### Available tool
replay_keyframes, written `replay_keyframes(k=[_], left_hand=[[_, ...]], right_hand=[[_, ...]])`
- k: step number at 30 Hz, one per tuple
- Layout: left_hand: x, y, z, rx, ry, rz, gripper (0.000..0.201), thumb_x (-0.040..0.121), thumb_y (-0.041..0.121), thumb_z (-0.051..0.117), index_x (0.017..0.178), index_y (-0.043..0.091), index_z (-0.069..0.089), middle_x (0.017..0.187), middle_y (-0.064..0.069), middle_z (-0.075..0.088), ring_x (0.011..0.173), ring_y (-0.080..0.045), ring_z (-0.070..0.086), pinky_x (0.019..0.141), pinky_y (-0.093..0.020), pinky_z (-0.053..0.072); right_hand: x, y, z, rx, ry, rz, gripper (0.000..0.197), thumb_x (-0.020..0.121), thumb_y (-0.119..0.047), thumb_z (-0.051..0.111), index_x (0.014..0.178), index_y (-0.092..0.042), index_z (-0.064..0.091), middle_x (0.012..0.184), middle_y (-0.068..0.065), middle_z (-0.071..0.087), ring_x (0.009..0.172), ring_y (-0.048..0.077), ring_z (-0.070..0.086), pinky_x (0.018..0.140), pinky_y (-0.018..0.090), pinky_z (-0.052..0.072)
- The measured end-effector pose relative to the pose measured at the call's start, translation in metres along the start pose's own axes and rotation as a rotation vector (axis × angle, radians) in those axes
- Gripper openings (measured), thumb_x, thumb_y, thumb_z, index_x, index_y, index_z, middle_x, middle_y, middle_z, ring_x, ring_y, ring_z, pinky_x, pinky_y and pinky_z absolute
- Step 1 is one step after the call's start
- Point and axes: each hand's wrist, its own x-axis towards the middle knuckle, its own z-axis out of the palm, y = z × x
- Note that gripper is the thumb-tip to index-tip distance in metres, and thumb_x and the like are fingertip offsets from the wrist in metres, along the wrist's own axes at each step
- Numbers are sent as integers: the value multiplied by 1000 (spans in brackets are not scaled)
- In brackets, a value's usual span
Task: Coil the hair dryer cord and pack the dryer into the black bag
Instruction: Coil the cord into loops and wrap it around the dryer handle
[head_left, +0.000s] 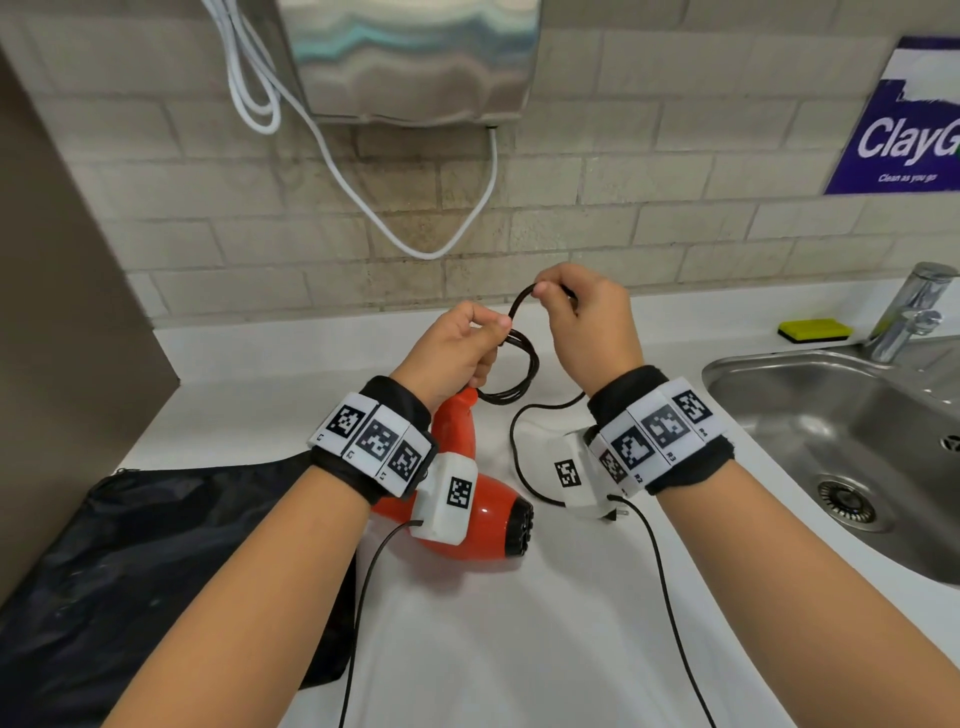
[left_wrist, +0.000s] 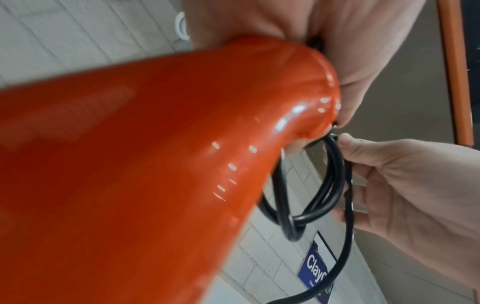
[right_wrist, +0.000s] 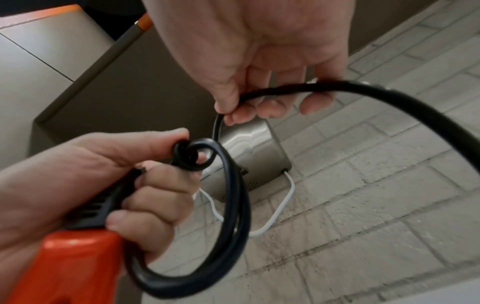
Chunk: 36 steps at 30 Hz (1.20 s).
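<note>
Black cord (head_left: 519, 364) sits in both grips. Left hand (head_left: 457, 353) is clenched round the orange hair dryer (head_left: 467, 483) at the handle end, thumb & forefinger also pinching the gathered loops of cord at their top; the loops hang just right of that fist, w/ the dryer body dropping down & toward the camera below the wrist. In the right wrist view the left fingers (right_wrist: 155, 185) wrap the black strain-relief where cord meets handle, and the coil curves out below them. Right hand (head_left: 587, 322) is up & slightly behind the left, near but not touching it, pinching a single strand of cord btwn thumb & fingertips; that strand arcs down to the coil on one side. In the left wrist view the right hand (left_wrist: 405, 185) is beside the coil, cord (left_wrist: 335, 181) running past its fingers.

Outward: the rest of the cord trails from under the right wrist in a loose bend on the white tabletop (head_left: 519, 623), ending at the plug (head_left: 618, 514) near the right wrist's camera mount. Dryer nozzle end points right, over the tabletop. Black bag (head_left: 130, 561) lies flat at the left of the tabletop, under the left forearm, dryer outside it. Steel sink (head_left: 831, 441) & tap (head_left: 909, 317) at right, yellow sponge (head_left: 814, 330) by the tap. On the tiled wall: steel dispenser (head_left: 410, 57) w/ white cable (head_left: 363, 197), blue sign (head_left: 904, 124).
</note>
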Motion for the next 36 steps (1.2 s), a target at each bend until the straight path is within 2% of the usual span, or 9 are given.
replay_keyframes(k=[5, 12, 18, 20, 22, 26, 30, 33, 36], left_hand=[[-1, 0, -7, 54, -102, 41, 23, 98, 19, 37, 108, 13, 56, 42, 15, 30, 42, -2, 25, 45, -16, 25], [-3, 1, -3, 81, -186, 26, 28, 98, 21, 36, 80, 19, 57, 43, 14, 34, 42, -2, 28, 45, -15, 28], [-1, 2, -1, 84, -176, 43, 18, 97, 17, 39, 82, 15, 48, 44, 15, 35, 42, -3, 30, 46, -18, 29], [0, 0, -3, 60, -131, 35, 20, 97, 18, 40, 79, 14, 49, 44, 15, 34, 42, -3, 29, 44, -16, 29], [2, -2, -4, 43, -70, 25, 26, 97, 19, 41, 72, 16, 48, 43, 16, 33, 41, -2, 28, 43, -15, 28], [5, -5, -6, 4, 0, 27, 27, 97, 18, 40, 72, 16, 49, 43, 16, 31, 40, -1, 26, 42, -15, 25], [5, -6, -7, -5, 11, 33, 26, 98, 19, 40, 74, 16, 53, 44, 16, 31, 40, -1, 26, 43, -15, 25], [5, -6, -6, 6, 26, 39, 29, 97, 19, 41, 71, 17, 53, 46, 14, 31, 41, -2, 26, 44, -16, 25], [7, -7, -7, 6, 23, 45, 27, 97, 19, 41, 76, 17, 56, 43, 16, 32, 41, -1, 27, 43, -15, 25]], right_hand=[[-1, -3, 1, 90, 66, 7, 16, 90, -10, 50, 85, -4, 65, 62, -17, 47, 57, -3, 41, 57, 13, 33], [-1, -10, -2, 69, 69, -50, 16, 90, -11, 50, 85, -6, 65, 65, -14, 49, 58, -2, 43, 55, 8, 34], [-5, -11, -6, 103, 18, -114, 16, 87, -13, 52, 87, -7, 67, 81, -3, 60, 74, 3, 52, 68, 7, 39], [-6, -4, -10, 59, 14, -106, 15, 87, -15, 55, 91, -8, 68, 85, -3, 62, 81, 7, 55, 78, 16, 43], [-9, 10, -15, -80, 39, -71, 17, 85, -17, 58, 99, -12, 66, 96, -1, 63, 94, 17, 54, 85, 27, 41], [-30, 44, -17, -177, 77, 123, 23, 82, -14, 61, 103, -9, 53, 98, -1, 46, 91, 13, 42, 78, 20, 31], [-54, 85, -12, -365, -272, 463, 11, 85, -16, 57, 89, -9, 51, 95, 10, 55, 84, 21, 50, 72, 25, 36], [-70, 115, 0, -713, -762, 589, 29, 87, -24, 55, 107, -3, 58, 115, 12, 61, 106, 26, 57, 87, 30, 46], [-85, 131, 13, -875, -993, 604, 36, 83, -27, 59, 113, -7, 59, 119, 9, 62, 110, 26, 58, 90, 31, 48]])
